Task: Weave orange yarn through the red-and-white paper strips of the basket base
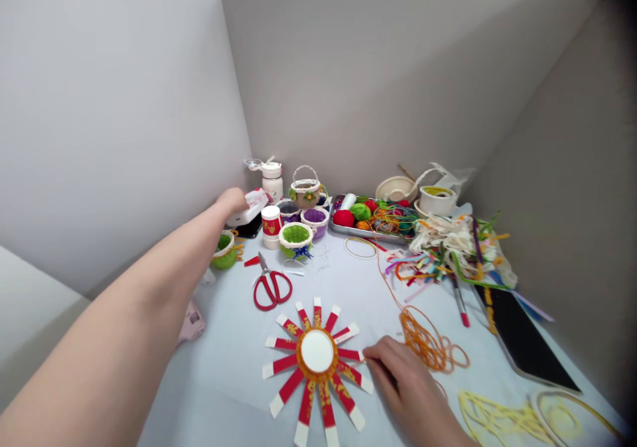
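Note:
A paper cup [317, 351] cut into flared strips lies like a sun, with red and gold strips, white tips and orange yarn wound round its white base. My right hand [405, 384] pinches the tip of one strip at its right side. Beside that hand lies a loose tangle of orange yarn [425, 341], a strand running back to the tray. My left hand [233, 201] reaches far to the back left, at a white box-like pack [247, 213]; its fingers are mostly hidden.
Red-handled scissors [271, 289] lie behind the cup. Small woven baskets [295, 236] and a white bottle [272, 180] stand at the back. A metal tray [368, 233] holds yarn balls. Scraps [442, 241], a dark tablet-like device [527, 341] and yellow yarn [502, 417] occupy the right.

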Demonstrator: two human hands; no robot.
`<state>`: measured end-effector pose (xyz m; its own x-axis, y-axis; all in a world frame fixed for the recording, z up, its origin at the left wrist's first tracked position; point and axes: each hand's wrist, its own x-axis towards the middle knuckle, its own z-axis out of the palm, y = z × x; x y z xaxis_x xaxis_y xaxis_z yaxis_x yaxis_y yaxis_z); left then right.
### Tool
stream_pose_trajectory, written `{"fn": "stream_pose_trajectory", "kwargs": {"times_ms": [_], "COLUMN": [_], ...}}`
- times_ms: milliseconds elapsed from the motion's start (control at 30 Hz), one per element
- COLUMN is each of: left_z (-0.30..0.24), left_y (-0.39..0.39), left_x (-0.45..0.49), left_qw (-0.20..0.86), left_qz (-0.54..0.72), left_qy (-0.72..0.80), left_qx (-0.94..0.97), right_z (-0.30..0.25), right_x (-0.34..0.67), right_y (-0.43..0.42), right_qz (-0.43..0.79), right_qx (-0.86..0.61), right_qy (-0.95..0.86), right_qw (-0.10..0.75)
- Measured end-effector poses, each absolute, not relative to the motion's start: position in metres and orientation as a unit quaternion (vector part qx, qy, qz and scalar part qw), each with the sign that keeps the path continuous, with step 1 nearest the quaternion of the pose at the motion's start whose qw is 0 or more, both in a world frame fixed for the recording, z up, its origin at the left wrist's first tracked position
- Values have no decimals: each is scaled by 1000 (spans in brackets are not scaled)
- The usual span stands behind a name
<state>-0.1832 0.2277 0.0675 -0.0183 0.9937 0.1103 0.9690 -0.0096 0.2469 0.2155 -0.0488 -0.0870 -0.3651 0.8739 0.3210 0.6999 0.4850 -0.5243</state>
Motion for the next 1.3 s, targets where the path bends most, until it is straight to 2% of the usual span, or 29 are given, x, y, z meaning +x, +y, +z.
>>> {"fn": "stream_pose_trajectory", "kwargs": {"times_ms": [133,267,433,567,733,900,1000,1133,1233,1300], "left_z": [98,127,145,142,111,67,59,88,117,120], "left_y": [232,221,184,163,191,230,221,202,211,221], "left_x": [-183,-167,-113,-41,49,93,90,43,-20,-64], "left_qw": [1,-53,-180,-241,-213,-119,-88,-147,-170,-141], "left_qz": [71,136,286,319,248,149,164,296,337,339], "left_qy": [771,765,633,498,410,513,541,446,491,562], "left_qx": [633,628,696,769,851,837,820,832,785,741], "right_z": [-91,-91,-88,-87,-84,-80,-80,-83,-86,-87], "right_x": [218,218,218,217,216,214,214,215,216,215], "right_y": [-49,-50,-50,-48,-49,-50,-50,-49,-49,-48], "right_qz": [166,172,174,176,176,182,183,180,174,169], "right_qx": [-487,-487,-491,-494,-499,-511,-513,-507,-502,-499], "right_qy": [-813,-813,-810,-812,-811,-805,-804,-806,-808,-810], "right_qw": [271,269,268,257,250,240,240,247,253,258]}}
